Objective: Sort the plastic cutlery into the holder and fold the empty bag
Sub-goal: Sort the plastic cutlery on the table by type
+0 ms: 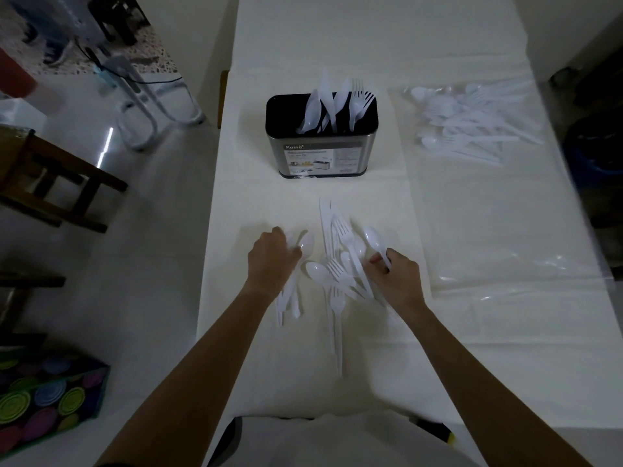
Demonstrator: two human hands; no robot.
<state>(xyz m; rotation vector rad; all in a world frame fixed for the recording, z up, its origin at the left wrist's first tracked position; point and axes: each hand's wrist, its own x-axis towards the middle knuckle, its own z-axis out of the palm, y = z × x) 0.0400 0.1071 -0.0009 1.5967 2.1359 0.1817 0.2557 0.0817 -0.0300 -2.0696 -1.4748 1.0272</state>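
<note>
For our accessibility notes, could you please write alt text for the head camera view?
A person's left hand rests on white plastic spoons while the right hand pinches a spoon beside a loose cutlery pile on a white table. Behind stands a part-filled Kassa cutlery holder; a clear bag of cutlery lies far right.

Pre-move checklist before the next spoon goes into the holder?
1. Right hand grips a spoon: ok.
2. Left hand secure on its spoons: cannot tell.
3. Holder upright, top open: ok.
4. Room left in holder: ok, left side looks free.
5. Loose pile fully sorted: not ok.
6. Bag empty for folding: not ok, cutlery inside.
</note>
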